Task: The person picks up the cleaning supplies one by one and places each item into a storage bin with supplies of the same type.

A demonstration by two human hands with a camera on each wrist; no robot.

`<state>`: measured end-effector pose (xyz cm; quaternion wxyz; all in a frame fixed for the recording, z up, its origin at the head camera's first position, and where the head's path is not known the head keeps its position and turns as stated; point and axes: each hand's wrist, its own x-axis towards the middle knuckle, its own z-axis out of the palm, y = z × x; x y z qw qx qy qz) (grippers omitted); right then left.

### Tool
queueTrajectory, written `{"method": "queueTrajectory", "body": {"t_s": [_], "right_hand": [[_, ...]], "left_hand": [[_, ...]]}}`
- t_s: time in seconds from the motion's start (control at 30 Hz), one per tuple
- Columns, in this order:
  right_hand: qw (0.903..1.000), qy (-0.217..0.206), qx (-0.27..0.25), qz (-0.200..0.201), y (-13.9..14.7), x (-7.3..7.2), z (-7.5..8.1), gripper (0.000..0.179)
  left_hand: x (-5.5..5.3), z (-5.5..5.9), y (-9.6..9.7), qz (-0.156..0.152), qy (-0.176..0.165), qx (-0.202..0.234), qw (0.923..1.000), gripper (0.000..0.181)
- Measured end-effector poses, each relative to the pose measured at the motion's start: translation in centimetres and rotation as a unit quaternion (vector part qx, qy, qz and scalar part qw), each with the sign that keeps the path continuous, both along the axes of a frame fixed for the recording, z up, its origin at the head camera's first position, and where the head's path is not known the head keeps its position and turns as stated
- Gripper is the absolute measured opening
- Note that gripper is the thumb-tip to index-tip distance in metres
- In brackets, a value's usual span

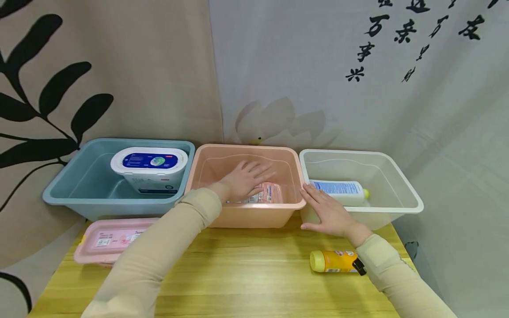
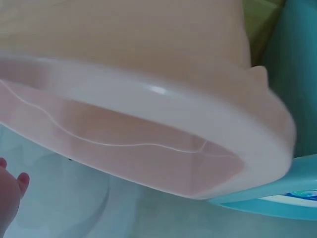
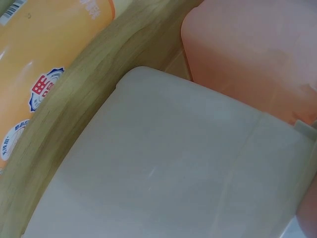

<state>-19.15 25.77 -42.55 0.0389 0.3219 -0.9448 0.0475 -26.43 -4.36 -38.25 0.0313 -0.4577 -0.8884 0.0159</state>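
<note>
My left hand (image 1: 247,180) is over the peach bin (image 1: 246,216), fingers spread and straight, above a clear-and-pink package (image 1: 271,193) lying inside. The hand partly hides that package, and whether they touch I cannot tell. In the left wrist view only a few fingertips (image 2: 23,183) show, beyond the bin's rim. My right hand (image 1: 332,215) rests with extended fingers at the front left corner of the white bin (image 1: 401,209), beside the peach bin's rim. Inside the white bin lies a white-and-blue bottle (image 1: 338,187) with a yellow-green cap.
A blue bin (image 1: 71,201) on the left holds a white wipes tub (image 1: 149,170) with a blue label. In front of it lies a pink flat pack (image 1: 107,247), partly behind my left sleeve. A yellow-orange bottle (image 1: 334,261) lies on the wooden table (image 1: 246,274) near my right wrist.
</note>
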Motion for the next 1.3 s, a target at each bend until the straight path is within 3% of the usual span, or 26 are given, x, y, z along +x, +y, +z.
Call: {"method": "queueTrajectory", "body": {"t_s": [0.3,0.6,0.93,1.3], "right_hand": [[1.0000,0.000,-0.003,0.000,-0.1,0.1,0.2,0.096],[1.0000,-0.004,-0.005,-0.003,-0.2,0.2,0.3,0.095],[0.9998,-0.017,-0.004,-0.008,-0.3,0.3,0.5,0.096],[0.9998,-0.013,-0.009,-0.007,-0.5,0.4,0.4,0.094]], "left_hand": [[0.6,-0.1,-1.2,0.026,-0.021,0.019,0.9993,0.060],[1.5,0.4,-3.1,0.042,-0.019,0.041,0.9981,0.069],[3.3,1.0,-6.1,0.061,-0.019,0.067,0.9957,0.070],[5.5,0.2,-10.3,0.076,-0.012,0.091,0.9929,0.068]]}}
